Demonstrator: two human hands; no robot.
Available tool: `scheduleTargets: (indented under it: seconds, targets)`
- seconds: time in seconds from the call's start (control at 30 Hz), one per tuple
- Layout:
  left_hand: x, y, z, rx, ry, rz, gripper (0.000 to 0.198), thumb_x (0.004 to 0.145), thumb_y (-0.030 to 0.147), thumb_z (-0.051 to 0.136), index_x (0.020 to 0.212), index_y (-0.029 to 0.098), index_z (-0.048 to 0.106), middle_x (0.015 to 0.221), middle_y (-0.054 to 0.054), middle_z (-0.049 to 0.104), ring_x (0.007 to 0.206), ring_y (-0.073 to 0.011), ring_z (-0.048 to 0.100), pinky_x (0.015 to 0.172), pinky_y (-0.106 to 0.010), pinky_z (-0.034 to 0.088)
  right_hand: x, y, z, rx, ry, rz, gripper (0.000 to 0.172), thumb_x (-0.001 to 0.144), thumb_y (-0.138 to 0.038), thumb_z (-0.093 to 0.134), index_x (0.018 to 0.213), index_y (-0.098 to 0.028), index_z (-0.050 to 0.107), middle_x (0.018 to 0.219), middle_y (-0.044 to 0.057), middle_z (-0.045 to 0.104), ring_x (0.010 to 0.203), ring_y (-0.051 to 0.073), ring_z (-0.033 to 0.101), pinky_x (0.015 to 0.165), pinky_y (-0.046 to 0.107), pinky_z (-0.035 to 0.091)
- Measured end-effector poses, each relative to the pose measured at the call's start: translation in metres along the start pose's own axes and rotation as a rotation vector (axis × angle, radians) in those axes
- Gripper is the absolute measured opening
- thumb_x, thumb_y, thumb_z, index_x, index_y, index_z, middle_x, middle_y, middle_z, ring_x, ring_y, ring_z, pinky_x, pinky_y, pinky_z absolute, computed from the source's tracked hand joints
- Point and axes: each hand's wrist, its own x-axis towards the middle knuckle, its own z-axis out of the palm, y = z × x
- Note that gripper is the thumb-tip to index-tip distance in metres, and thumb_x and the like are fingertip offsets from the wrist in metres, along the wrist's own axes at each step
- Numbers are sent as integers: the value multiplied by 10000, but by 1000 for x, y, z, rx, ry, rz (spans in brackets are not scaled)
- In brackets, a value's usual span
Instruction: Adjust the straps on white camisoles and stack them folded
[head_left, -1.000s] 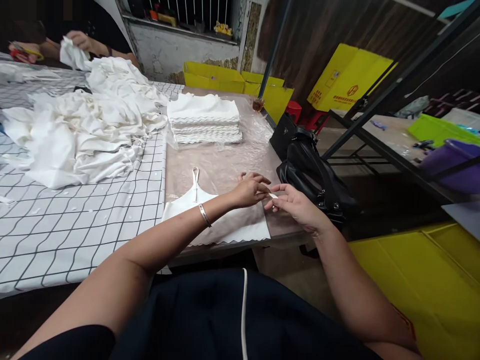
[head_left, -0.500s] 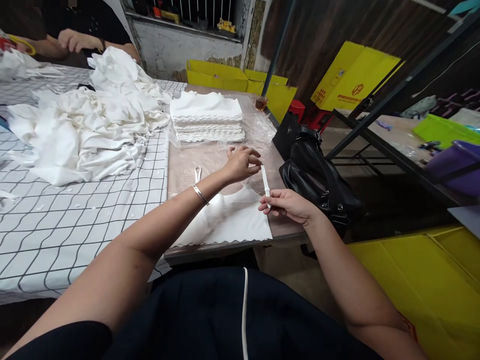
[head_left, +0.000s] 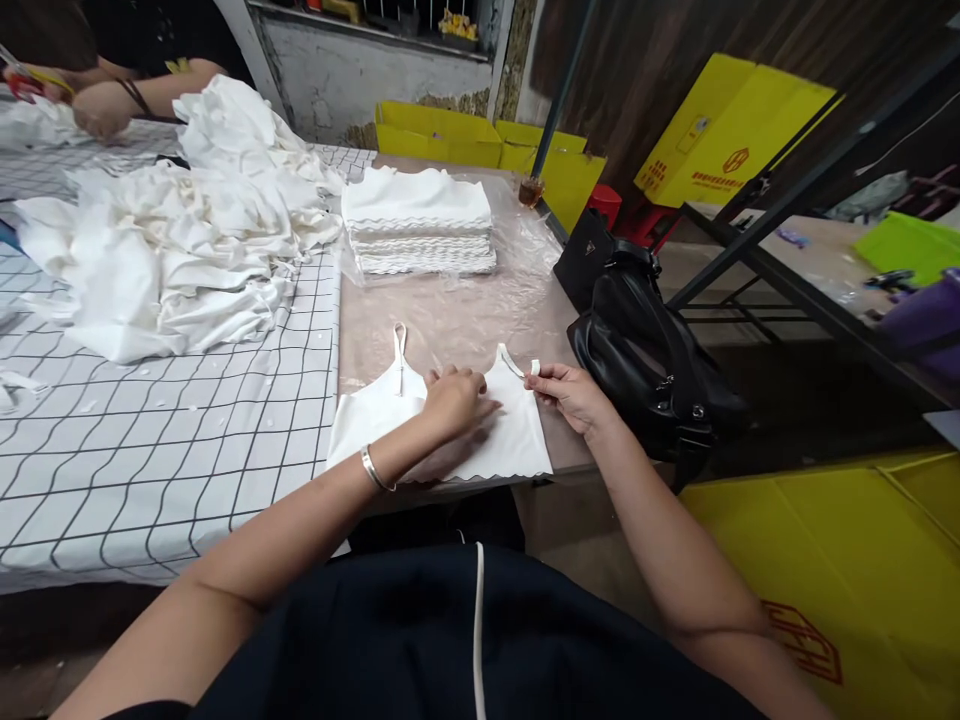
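Observation:
A white camisole top [head_left: 510,430] lies spread at the table's front edge, its scalloped hem toward me. My left hand [head_left: 455,400], with a silver bangle at the wrist, is over the middle of the top, fingers apart and partly blurred, with nothing visible in them. On the top's right side, my right hand [head_left: 568,392] pinches the shoulder strap [head_left: 512,362] between thumb and fingers; a short end of it sticks up above the thumb. The left strap [head_left: 400,345] stands out as a loop beyond the neckline.
Behind the top sits a stack of folded white garments [head_left: 420,225] on plastic film. Loose white garments [head_left: 172,260] are heaped on the checked cloth [head_left: 247,430] at left. A black bag [head_left: 637,325] borders the right side. Across the table, a co-worker's hand [head_left: 105,108] is near scissors [head_left: 41,80].
My left hand has left the strap and come down onto the top. The right strap has been lowered to the garment, with my right hand still gripping it. The co-worker's hands have moved.

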Motion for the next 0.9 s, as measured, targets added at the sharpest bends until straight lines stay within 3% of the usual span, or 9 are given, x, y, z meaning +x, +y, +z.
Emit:
scheduleTargets:
  seconds: [0.13,0.3,0.47,0.57,0.7,0.9]
  targets:
    - [-9,1,13,76,5,-11,302,817,453,667,932,174,651,1039,-136,661,1059,-335,525,919,-486,307,7,5,6,-1,48,-58,460,428,-487,869,709,-184,667,644,-17,594,554,91,403,518,260,270]
    - [-6,-10,2,74,-83,-50,275,766,457,693,774,188,637,1042,-125,644,1053,-338,513,883,-481,309,11,4,12,-25,17,-100,425,489,-505,829,716,-192,654,674,1,606,596,114,462,556,269,331]
    - [-13,-19,-6,62,-77,-79,385,779,523,659,975,195,614,984,-121,694,1003,-330,563,898,-477,306,13,8,28,-74,-23,-135,383,504,-476,820,666,-197,613,623,-21,562,603,117,463,594,272,373]
    - [-14,-21,-9,64,-138,-105,352,790,503,652,942,186,635,926,-121,716,985,-334,600,935,-481,289,14,10,36,-79,-44,-132,393,510,-489,810,678,-193,613,637,-18,572,609,118,470,611,274,386]
    - [-14,-24,-10,-91,-164,-146,190,780,357,667,879,194,676,882,-76,733,905,-288,638,965,-484,278,13,11,42,-123,-99,-164,367,552,-486,790,702,-194,626,671,-16,575,640,124,476,638,274,392]
    - [-16,-27,-3,-299,-83,-158,194,785,388,644,811,204,699,799,-23,729,854,-256,651,978,-482,292,8,18,47,-305,-198,-248,264,657,-436,707,670,-197,597,673,-15,561,661,143,486,647,282,392]
